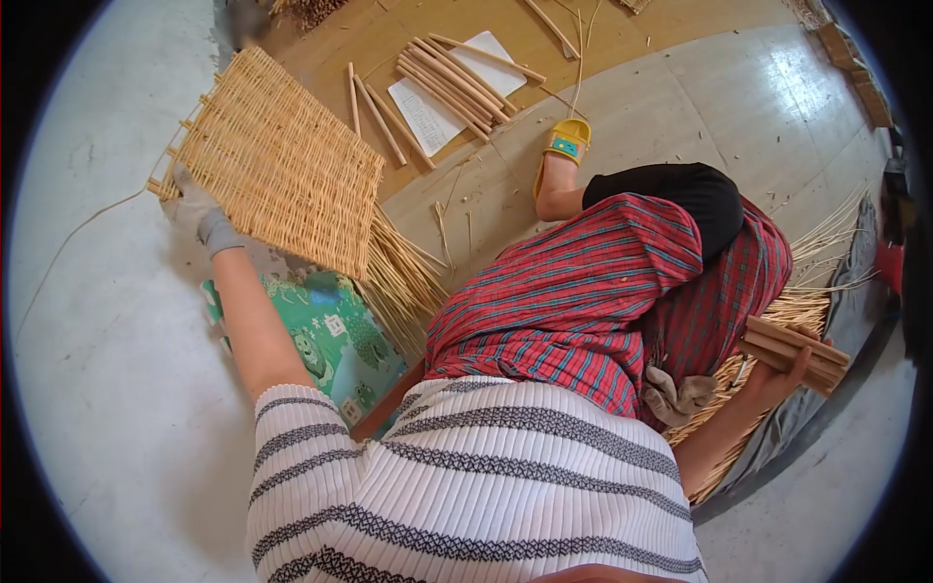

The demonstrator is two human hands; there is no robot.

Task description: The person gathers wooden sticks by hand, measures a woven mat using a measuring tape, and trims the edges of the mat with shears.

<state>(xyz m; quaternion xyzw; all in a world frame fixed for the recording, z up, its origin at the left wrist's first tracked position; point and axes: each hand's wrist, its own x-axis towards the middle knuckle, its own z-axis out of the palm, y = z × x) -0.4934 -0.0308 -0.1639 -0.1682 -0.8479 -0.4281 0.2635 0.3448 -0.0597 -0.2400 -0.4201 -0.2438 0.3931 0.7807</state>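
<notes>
My left hand, in a grey glove, is at the lower left edge of a flat woven wicker panel, its fingers closed on that edge. Loose strands hang from the panel's right end. Out to the right, my bare right hand is wrapped round a wooden block with grooves. A glove lies on the red plaid cloth over my lap, between my body and the right hand.
Wooden sticks lie on white papers on the board ahead. A green patterned mat is under the panel. Wicker with long strands lies at the right. My foot wears a yellow slipper.
</notes>
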